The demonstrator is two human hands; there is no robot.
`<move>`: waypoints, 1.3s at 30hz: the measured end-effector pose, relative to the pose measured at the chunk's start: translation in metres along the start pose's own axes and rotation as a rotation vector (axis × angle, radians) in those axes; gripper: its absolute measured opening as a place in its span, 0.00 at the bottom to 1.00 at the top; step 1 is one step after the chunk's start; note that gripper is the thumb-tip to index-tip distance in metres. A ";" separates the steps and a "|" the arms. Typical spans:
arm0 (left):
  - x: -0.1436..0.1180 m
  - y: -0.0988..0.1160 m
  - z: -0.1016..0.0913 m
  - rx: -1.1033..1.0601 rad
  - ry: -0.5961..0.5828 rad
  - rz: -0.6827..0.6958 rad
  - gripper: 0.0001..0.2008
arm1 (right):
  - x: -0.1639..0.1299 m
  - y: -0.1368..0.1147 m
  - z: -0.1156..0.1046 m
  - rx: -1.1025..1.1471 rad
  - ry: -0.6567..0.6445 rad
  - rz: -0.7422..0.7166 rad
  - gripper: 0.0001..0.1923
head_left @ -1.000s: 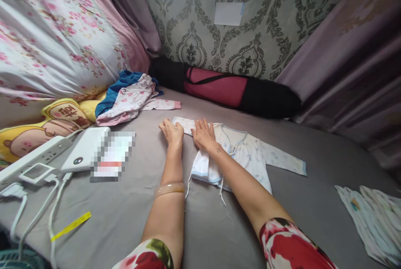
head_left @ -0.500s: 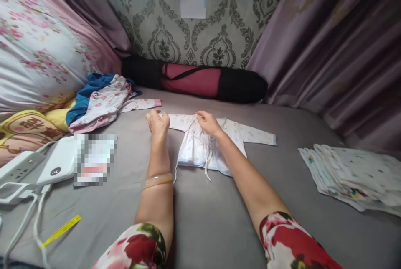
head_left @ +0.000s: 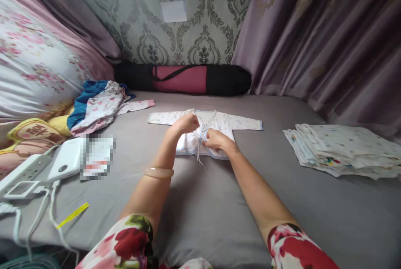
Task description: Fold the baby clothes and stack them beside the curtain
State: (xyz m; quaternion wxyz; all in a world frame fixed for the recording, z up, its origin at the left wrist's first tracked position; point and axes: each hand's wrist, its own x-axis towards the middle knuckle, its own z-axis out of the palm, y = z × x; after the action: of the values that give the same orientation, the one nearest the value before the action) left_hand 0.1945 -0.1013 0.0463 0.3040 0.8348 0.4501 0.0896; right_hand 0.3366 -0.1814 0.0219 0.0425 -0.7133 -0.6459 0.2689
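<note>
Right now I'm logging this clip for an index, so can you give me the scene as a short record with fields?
surface: grey bed sheet
left hand: fingers closed on the ties at the front of the white baby shirt
right hand: pinching the same ties, on the shirt's lower front
shirt state: lying flat, both sleeves spread out
right side: stack of folded printed cloths
left side: heap of baby clothes, power strip, white power bank
back: pink and black rolled bag against the wall
</note>
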 end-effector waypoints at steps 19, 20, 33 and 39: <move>-0.026 -0.026 0.050 0.169 0.041 0.027 0.08 | 0.017 0.046 -0.008 0.978 -0.117 0.081 0.08; -0.026 -0.024 0.050 0.187 0.065 0.006 0.06 | 0.018 0.047 -0.008 1.028 -0.126 0.086 0.08; -0.021 -0.003 0.047 -0.360 0.158 -0.163 0.07 | 0.019 0.038 -0.015 1.448 -0.156 0.103 0.06; -0.022 -0.005 0.070 -0.430 0.167 -0.147 0.05 | 0.016 0.020 -0.008 1.443 -0.048 0.117 0.08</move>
State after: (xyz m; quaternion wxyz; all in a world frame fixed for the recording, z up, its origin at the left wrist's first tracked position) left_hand 0.2081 -0.1464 -0.0099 0.4422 0.7055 0.5040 0.2295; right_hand 0.3581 -0.1668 0.0150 0.4740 -0.5349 -0.2688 0.6458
